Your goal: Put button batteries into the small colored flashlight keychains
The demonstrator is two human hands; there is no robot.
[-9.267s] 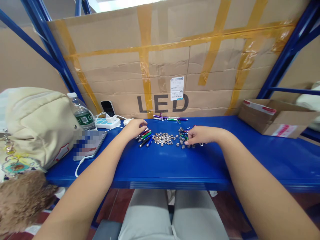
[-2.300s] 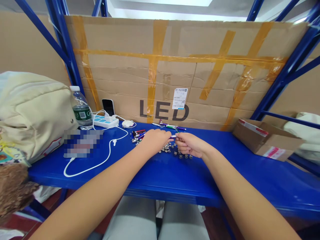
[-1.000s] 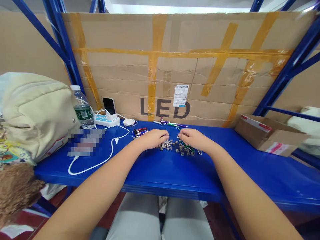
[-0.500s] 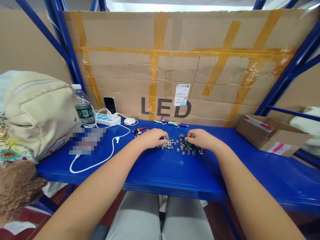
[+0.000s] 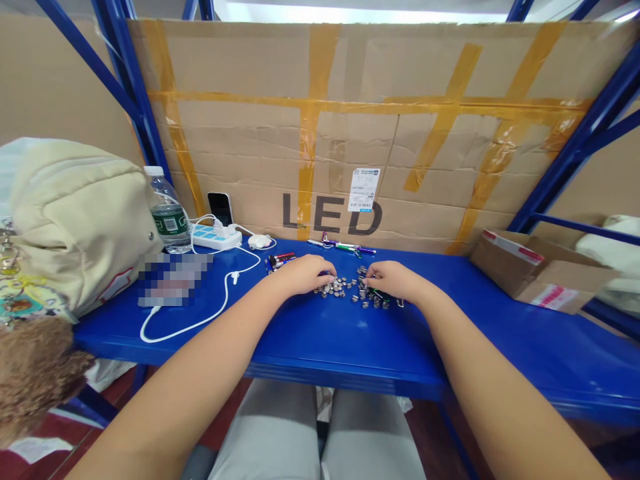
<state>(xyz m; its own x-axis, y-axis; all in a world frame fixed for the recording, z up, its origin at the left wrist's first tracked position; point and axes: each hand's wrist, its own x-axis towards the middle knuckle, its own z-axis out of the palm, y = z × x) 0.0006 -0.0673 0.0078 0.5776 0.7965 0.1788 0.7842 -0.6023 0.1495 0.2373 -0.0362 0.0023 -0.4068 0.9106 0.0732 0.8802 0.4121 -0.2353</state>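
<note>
My left hand (image 5: 314,273) is bent down over a pile of small round silvery pieces (image 5: 337,287) that look like button cells. Its fingertips are pinched together at the pile's back edge; what they hold is too small to make out. Just to the right, my right hand (image 5: 387,277) is closed over a second heap of small dark metal pieces (image 5: 364,295), thumb and forefinger together at its left side. Part of this heap, with some green showing, is hidden beneath the hand. Behind my left wrist lie several small red, blue and black cylinders (image 5: 281,260).
Several coloured pens (image 5: 345,247) lie by the big cardboard box (image 5: 240,147). A power strip (image 5: 215,237), white cable (image 5: 197,333), blurred phone-like object (image 5: 175,280), bottle (image 5: 170,217) and cream bag (image 5: 85,220) are left. An open carton (image 5: 543,273) stands right.
My right hand has shifted slightly left over the dark metal heap. My left hand stays at the round pieces; the dark bit at its fingertips no longer shows.
</note>
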